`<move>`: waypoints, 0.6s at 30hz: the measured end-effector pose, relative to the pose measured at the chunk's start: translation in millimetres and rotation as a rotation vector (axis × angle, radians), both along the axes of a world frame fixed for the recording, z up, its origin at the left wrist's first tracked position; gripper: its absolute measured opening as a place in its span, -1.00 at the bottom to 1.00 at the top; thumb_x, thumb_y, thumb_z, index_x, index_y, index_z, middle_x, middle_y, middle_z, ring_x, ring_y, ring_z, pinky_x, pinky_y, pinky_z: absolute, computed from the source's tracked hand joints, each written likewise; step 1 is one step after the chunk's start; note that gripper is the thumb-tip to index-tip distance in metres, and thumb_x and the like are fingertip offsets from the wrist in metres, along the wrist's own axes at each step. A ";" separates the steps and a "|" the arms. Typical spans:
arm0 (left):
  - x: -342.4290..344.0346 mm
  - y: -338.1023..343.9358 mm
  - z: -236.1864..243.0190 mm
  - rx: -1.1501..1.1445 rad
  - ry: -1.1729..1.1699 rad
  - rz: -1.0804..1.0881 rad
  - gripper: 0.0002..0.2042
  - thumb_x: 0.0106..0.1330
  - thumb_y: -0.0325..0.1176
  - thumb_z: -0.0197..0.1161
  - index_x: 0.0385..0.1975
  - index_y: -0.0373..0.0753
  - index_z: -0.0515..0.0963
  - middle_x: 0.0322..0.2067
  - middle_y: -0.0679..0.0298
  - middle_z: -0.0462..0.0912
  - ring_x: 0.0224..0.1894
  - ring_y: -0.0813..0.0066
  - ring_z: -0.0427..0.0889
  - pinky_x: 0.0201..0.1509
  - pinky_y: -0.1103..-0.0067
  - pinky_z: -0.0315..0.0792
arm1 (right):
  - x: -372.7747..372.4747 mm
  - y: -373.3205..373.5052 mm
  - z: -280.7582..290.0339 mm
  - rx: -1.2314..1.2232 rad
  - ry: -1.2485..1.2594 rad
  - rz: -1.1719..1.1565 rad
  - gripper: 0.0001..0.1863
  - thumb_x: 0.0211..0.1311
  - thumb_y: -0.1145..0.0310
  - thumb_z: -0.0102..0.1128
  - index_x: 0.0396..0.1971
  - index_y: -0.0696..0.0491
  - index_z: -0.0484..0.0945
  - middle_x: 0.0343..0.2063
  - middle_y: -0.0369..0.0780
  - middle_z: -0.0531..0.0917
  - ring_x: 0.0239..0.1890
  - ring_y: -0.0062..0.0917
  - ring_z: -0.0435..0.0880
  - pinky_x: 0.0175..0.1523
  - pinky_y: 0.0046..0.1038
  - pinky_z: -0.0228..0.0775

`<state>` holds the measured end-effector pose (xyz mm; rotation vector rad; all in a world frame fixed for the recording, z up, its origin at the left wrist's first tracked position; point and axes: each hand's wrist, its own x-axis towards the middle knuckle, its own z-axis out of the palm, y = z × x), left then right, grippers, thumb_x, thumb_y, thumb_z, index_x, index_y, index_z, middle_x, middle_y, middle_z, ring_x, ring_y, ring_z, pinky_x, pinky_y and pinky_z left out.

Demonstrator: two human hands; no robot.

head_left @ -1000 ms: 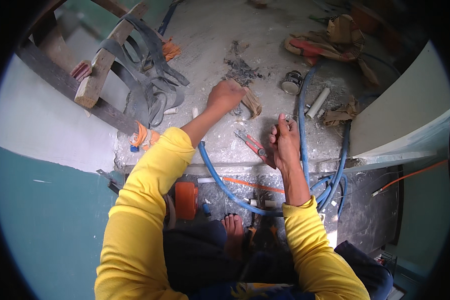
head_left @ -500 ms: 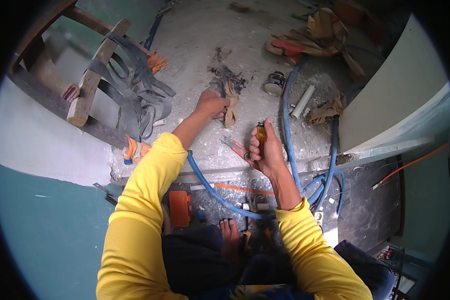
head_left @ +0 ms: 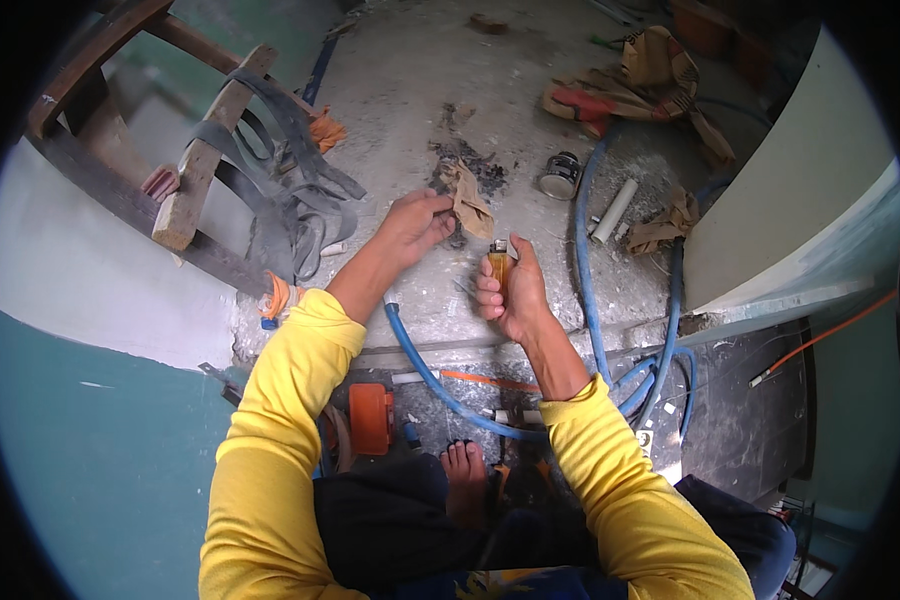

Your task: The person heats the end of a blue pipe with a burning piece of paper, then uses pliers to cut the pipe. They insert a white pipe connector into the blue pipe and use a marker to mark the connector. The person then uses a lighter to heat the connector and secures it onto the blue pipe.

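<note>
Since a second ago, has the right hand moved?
Yes. The right hand has lifted off the concrete beside the blue hose and now holds an orange lighter upright, closer to the left hand.

Construction site: dusty concrete floor point(head_left: 410, 100), blue hoses point(head_left: 582, 250), scrap timber point(head_left: 205, 160).

Left hand point(head_left: 413, 222) outstretched — right hand point(head_left: 510, 295) fisted

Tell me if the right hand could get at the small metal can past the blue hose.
Probably yes: the right hand holds an orange lighter, but only bare floor and the low blue hose lie before the can.
</note>
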<state>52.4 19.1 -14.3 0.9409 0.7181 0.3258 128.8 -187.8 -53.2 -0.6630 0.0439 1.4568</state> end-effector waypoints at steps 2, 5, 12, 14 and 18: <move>-1.1 0.0 1.2 -0.016 -0.019 -0.008 -0.84 0.44 -0.60 0.23 -0.10 -0.22 0.45 -0.13 0.18 0.68 -0.20 0.38 0.62 -0.14 0.48 0.57 | -5.6 3.5 2.5 -0.009 -0.099 -0.105 -0.45 0.57 -0.27 -0.14 -0.37 -0.06 0.38 -0.60 -0.40 0.35 -0.63 -0.67 0.25 -0.59 -0.62 0.02; -6.1 2.7 -1.7 -0.031 -0.040 0.017 -0.90 0.49 -0.58 0.17 -0.09 -0.28 0.49 -0.16 0.19 0.65 -0.23 0.40 0.61 -0.12 0.51 0.60 | -24.1 5.7 17.3 -0.084 -0.315 -0.239 -0.44 0.62 -0.26 -0.17 -0.22 -0.01 0.43 -0.54 -0.40 0.39 -0.58 -0.70 0.30 -0.57 -0.66 0.05; -10.2 2.7 -1.2 -0.042 -0.050 0.032 -0.92 0.53 -0.57 0.12 -0.07 -0.33 0.48 -0.14 0.16 0.65 -0.23 0.38 0.61 -0.09 0.49 0.61 | -11.4 -2.9 2.4 -0.016 -0.265 -0.117 -0.39 0.57 -0.35 -0.10 -0.39 -0.06 0.44 -0.65 -0.47 0.29 -0.66 -0.75 0.19 -0.60 -0.65 -0.06; -11.1 5.9 -3.6 -0.057 -0.078 0.006 -0.92 0.53 -0.57 0.12 -0.07 -0.34 0.48 -0.13 0.14 0.65 -0.21 0.37 0.62 -0.08 0.48 0.60 | -11.1 0.7 -0.3 -0.058 -0.225 -0.086 -0.37 0.52 -0.37 -0.04 -0.51 -0.10 0.36 -0.70 -0.48 0.22 -0.70 -0.73 0.12 -0.62 -0.62 -0.13; -9.4 4.5 -3.5 -0.067 -0.089 -0.002 -0.91 0.53 -0.58 0.12 -0.05 -0.34 0.47 -0.12 0.13 0.65 -0.20 0.36 0.62 -0.07 0.48 0.60 | -10.3 5.9 2.5 -0.089 -0.236 -0.079 -0.36 0.47 -0.34 -0.05 -0.65 -0.14 0.26 -0.75 -0.49 0.14 -0.75 -0.70 0.02 -0.65 -0.56 -0.20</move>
